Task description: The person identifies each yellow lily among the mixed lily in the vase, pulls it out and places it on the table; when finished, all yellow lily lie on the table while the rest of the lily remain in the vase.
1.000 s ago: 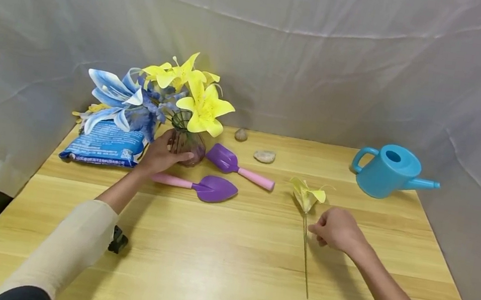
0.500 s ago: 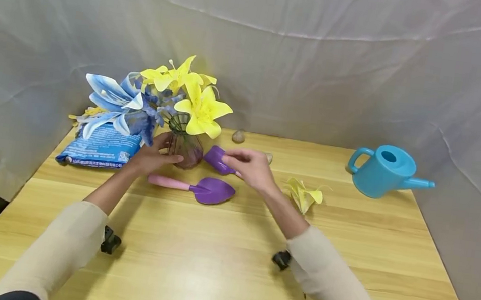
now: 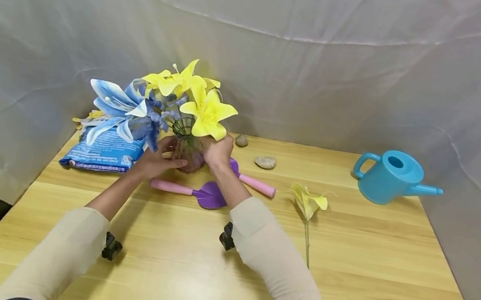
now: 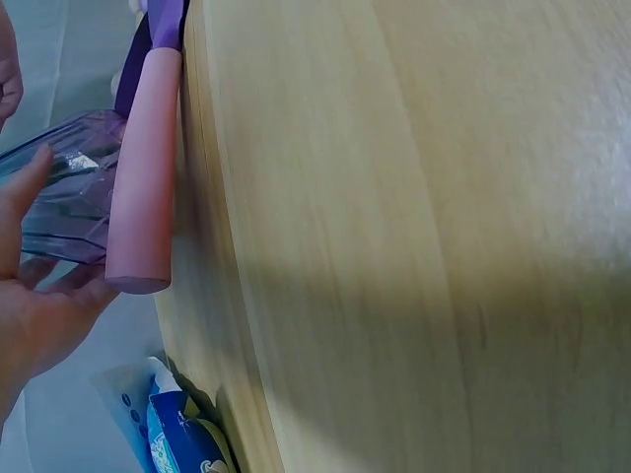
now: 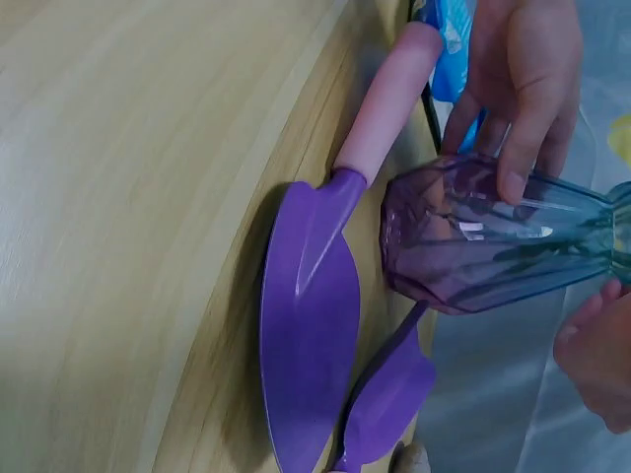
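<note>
A purple-tinted glass vase [image 5: 463, 236] stands at the back left, holding yellow lilies [image 3: 209, 110] and blue flowers [image 3: 116, 103]. My left hand [image 3: 154, 161] grips its body, thumb in front and fingers behind. My right hand [image 3: 218, 153] is at the other side of the vase, partly behind a yellow bloom in the head view. In the right wrist view, its curled fingers [image 5: 603, 301] are right at the vase's neck; I cannot tell what they hold. A single yellow lily [image 3: 308, 202] lies on the table to the right.
Two purple trowels [image 5: 311, 325] with pink handles [image 4: 143, 177] lie before and beside the vase. A blue printed bag [image 3: 106, 147] is at left. Two stones [image 3: 265, 162] lie near the back edge. A blue watering can [image 3: 387, 177] stands at far right on the wooden table [image 3: 187, 275].
My right hand has moved left, away from the single lily, over the trowels and up to the vase. My left hand has stayed on the vase.
</note>
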Available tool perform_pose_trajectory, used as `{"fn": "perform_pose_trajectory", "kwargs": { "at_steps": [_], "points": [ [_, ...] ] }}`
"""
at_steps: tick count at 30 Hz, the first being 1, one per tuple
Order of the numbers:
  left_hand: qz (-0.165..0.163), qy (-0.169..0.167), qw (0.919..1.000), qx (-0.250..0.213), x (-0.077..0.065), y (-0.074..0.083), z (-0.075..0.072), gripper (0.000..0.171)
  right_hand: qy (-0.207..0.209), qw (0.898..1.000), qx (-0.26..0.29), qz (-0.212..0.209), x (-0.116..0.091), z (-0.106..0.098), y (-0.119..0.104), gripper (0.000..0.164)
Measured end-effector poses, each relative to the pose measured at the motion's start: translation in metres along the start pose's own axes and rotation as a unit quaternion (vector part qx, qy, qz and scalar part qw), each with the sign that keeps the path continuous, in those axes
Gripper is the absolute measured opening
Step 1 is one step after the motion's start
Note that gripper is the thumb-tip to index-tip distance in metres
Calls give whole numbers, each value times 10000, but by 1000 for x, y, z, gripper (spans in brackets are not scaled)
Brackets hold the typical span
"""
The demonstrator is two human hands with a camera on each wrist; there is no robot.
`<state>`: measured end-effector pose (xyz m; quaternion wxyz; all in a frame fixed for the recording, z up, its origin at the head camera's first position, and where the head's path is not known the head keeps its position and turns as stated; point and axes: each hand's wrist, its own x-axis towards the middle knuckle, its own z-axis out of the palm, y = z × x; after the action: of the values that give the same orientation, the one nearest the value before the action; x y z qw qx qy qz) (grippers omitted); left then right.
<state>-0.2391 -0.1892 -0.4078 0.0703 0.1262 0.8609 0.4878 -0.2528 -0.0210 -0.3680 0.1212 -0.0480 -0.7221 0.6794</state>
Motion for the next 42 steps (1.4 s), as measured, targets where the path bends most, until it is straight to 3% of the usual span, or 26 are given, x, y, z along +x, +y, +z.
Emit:
{"fn": "perform_pose_trajectory", "kwargs": {
  "at_steps": [7, 10, 12, 15, 19, 21, 25, 31, 37, 39, 42],
  "points": [
    [-142, 88, 9998, 55, 0, 2, 1, 83, 222, 9996, -7, -191, -1, 4, -4, 24],
    [-177, 118, 9998, 31, 1, 1, 1, 84, 173, 9947, 987, -237, -2, 5, -8, 28],
    [-229, 143, 9996, 58, 1, 1, 1, 84, 11, 9760, 2157, -295, -2, 5, -14, 33],
    [-355, 182, 9992, 38, 1, 0, 1, 85, -276, 9611, 2685, -583, -5, -4, -28, 32],
    [-410, 154, 9990, 24, 4, 0, 2, 85, -318, 9762, 1777, -1201, -13, -27, -59, 27],
    [-357, 136, 9993, 27, 5, 1, 3, 83, -300, 9749, 1722, -1376, -16, -42, -77, 27],
    [-224, 137, 9996, -54, 6, 2, 4, 79, -243, 9693, 1602, -1852, -18, -74, -103, 22],
    [-84, 221, 9996, -128, 8, 4, 3, 76, -105, 9683, 1451, -2032, -24, -140, -121, 18],
    [-47, 300, 9994, -173, 9, 4, 3, 74, 12, 9856, 1140, -1245, -27, -232, -103, 29],
    [-62, 273, 9994, -198, 8, 5, 3, 75, 3, 9932, 701, -933, -30, -264, -90, 31],
    [-124, 237, 9994, -230, 5, 6, 1, 75, -82, 9978, -535, -389, -38, -307, -69, 33]
  ]
}}
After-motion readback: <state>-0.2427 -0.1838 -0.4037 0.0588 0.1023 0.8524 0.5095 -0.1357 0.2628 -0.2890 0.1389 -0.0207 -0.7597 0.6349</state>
